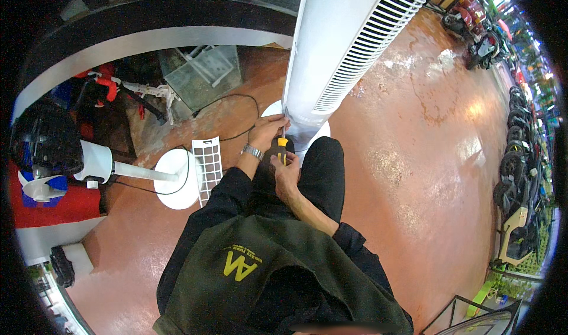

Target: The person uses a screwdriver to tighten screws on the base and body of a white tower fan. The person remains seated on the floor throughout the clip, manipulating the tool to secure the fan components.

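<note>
A tall white tower appliance with long slatted vents (322, 51) rises in front of me, leaning away to the upper right. Its lower end meets a round white base (320, 132) between my knees. My right hand (286, 174) grips a screwdriver with a yellow and dark handle (282, 148), its shaft pointing up at the appliance's left edge. My left hand (268, 131), with a metal watch on the wrist, has its fingers closed about the shaft near the tip, against that edge. The tip and any screw there are hidden.
Left of me lie a white grid panel (207, 168) and a pedestal fan's round white base (171, 184); its dark motor head (44, 139) is farther left. A dark cable (248, 96) curves over the reddish floor (408, 216). Parked motorbikes (516, 163) line the right side.
</note>
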The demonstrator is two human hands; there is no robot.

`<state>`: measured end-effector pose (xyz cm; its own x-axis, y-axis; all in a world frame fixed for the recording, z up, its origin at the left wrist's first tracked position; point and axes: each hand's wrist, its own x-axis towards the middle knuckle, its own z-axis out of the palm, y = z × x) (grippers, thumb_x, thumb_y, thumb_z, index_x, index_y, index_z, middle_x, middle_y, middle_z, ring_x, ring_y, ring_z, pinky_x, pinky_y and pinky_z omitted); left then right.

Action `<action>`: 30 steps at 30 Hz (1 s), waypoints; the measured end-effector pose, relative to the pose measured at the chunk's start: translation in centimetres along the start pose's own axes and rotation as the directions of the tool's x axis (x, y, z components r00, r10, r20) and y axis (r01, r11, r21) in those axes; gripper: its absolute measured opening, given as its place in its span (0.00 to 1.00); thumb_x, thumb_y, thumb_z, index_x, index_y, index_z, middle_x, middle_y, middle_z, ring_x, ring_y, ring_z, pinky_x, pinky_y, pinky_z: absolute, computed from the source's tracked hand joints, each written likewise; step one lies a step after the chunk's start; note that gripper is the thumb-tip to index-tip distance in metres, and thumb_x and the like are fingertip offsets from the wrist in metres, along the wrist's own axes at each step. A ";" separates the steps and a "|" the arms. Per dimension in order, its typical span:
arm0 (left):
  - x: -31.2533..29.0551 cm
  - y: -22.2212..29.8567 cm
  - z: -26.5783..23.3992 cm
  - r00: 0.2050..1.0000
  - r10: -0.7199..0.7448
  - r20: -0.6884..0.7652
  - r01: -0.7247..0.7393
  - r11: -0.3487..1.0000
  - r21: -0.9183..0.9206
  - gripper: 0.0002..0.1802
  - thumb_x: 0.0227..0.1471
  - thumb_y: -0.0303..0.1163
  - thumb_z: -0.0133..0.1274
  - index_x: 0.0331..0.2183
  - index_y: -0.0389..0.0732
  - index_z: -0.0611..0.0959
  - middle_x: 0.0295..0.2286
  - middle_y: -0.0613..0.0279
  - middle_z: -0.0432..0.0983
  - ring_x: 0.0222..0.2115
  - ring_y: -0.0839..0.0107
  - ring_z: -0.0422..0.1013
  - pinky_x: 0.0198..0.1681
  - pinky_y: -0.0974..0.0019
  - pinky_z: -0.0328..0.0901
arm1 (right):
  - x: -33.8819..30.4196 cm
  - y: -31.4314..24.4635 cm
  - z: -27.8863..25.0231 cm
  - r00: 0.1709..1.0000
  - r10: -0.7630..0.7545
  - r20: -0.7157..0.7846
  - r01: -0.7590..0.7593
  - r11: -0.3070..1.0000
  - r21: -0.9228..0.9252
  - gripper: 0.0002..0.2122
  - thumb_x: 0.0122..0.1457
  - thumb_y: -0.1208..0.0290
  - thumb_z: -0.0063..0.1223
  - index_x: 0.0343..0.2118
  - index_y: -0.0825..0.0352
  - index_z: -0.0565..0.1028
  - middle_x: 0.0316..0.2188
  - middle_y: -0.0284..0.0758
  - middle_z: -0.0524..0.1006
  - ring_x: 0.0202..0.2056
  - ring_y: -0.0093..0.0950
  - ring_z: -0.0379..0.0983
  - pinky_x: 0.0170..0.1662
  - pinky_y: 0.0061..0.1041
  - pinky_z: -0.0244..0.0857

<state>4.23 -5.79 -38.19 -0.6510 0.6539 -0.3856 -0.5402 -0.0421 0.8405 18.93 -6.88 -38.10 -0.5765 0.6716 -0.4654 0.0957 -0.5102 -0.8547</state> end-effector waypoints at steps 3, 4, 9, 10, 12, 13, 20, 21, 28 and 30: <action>0.3 -0.1 0.3 1.000 -0.023 0.015 0.023 1.000 -0.014 0.14 0.55 0.28 0.53 0.40 0.26 0.78 0.35 0.54 0.78 0.34 0.68 0.76 0.39 0.71 0.71 | -0.2 -0.8 0.0 0.996 0.081 0.024 -0.084 0.978 0.189 0.16 0.62 0.67 0.49 0.49 0.65 0.61 0.34 0.34 0.73 0.29 0.24 0.72 0.29 0.24 0.69; 0.0 0.2 0.4 0.999 -0.044 0.017 0.045 0.998 -0.034 0.14 0.55 0.28 0.54 0.40 0.26 0.78 0.35 0.54 0.78 0.34 0.68 0.76 0.40 0.70 0.71 | -0.4 -1.2 0.1 0.992 0.113 0.047 -0.121 0.957 0.264 0.16 0.61 0.67 0.50 0.48 0.65 0.61 0.34 0.34 0.72 0.29 0.24 0.72 0.29 0.23 0.69; -0.1 0.5 0.4 0.986 -0.123 0.109 0.139 0.979 -0.149 0.17 0.55 0.32 0.55 0.41 0.27 0.77 0.35 0.52 0.78 0.36 0.66 0.76 0.41 0.69 0.72 | -1.2 -3.3 0.4 0.980 0.173 0.101 -0.194 0.948 0.252 0.20 0.60 0.67 0.52 0.51 0.64 0.59 0.35 0.34 0.72 0.31 0.24 0.72 0.31 0.24 0.69; 0.0 0.4 0.2 0.987 -0.109 0.120 0.125 0.982 -0.140 0.17 0.55 0.32 0.54 0.41 0.27 0.77 0.35 0.51 0.78 0.37 0.65 0.76 0.42 0.68 0.72 | -1.4 -3.4 0.7 0.986 0.153 0.067 -0.163 0.967 0.194 0.20 0.60 0.67 0.52 0.51 0.64 0.59 0.35 0.34 0.73 0.31 0.24 0.73 0.31 0.24 0.69; -0.1 0.6 0.4 0.993 -0.094 0.075 0.096 0.995 -0.033 0.17 0.56 0.32 0.52 0.40 0.26 0.76 0.36 0.50 0.78 0.37 0.64 0.76 0.42 0.67 0.72 | -0.5 -1.4 0.4 1.000 0.016 0.024 -0.015 0.998 -0.054 0.20 0.60 0.67 0.52 0.51 0.64 0.58 0.34 0.34 0.73 0.30 0.24 0.73 0.30 0.24 0.69; -0.2 0.6 0.5 0.995 -0.084 0.053 0.083 0.996 0.018 0.17 0.57 0.32 0.52 0.40 0.26 0.76 0.36 0.49 0.77 0.37 0.63 0.76 0.42 0.67 0.72 | -0.4 -1.1 0.5 0.998 -0.055 0.016 0.057 0.982 -0.181 0.20 0.60 0.67 0.52 0.51 0.63 0.58 0.34 0.34 0.73 0.30 0.24 0.73 0.29 0.23 0.69; -1.0 1.6 0.2 0.972 -0.198 0.126 0.209 0.975 -0.081 0.18 0.56 0.36 0.54 0.38 0.28 0.78 0.34 0.52 0.77 0.35 0.67 0.76 0.40 0.68 0.72 | -0.3 -2.8 0.1 0.974 0.188 0.125 -0.218 0.925 0.312 0.19 0.60 0.67 0.52 0.50 0.66 0.59 0.34 0.35 0.71 0.29 0.25 0.73 0.29 0.22 0.68; -1.0 1.5 0.4 0.978 -0.177 0.106 0.184 0.981 -0.059 0.18 0.56 0.36 0.54 0.38 0.28 0.78 0.33 0.52 0.77 0.35 0.67 0.76 0.39 0.68 0.72 | -0.1 -2.8 0.1 0.978 0.174 0.112 -0.201 0.933 0.298 0.19 0.61 0.66 0.51 0.50 0.67 0.59 0.34 0.35 0.72 0.29 0.25 0.73 0.29 0.22 0.68; -0.5 0.7 0.4 0.991 -0.129 0.034 0.128 0.991 0.027 0.17 0.58 0.35 0.50 0.39 0.28 0.77 0.34 0.53 0.77 0.33 0.67 0.75 0.40 0.68 0.72 | -0.4 -2.0 0.4 0.999 0.054 -0.001 -0.054 0.998 0.033 0.18 0.63 0.62 0.46 0.50 0.68 0.60 0.37 0.36 0.72 0.33 0.28 0.74 0.33 0.24 0.68; -0.8 1.4 0.1 0.974 -0.181 0.134 0.186 0.982 -0.024 0.17 0.57 0.36 0.52 0.39 0.30 0.78 0.33 0.55 0.78 0.33 0.68 0.75 0.40 0.69 0.71 | -0.5 -2.8 0.2 0.990 0.125 0.060 -0.135 0.969 0.205 0.19 0.59 0.69 0.51 0.50 0.69 0.60 0.38 0.37 0.72 0.33 0.27 0.74 0.33 0.23 0.68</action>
<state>4.05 -6.27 -36.65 -0.4649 0.7459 -0.4769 -0.6646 0.0619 0.7446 18.82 -5.92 -35.45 -0.6079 0.5691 -0.5537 0.0041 -0.6951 -0.7189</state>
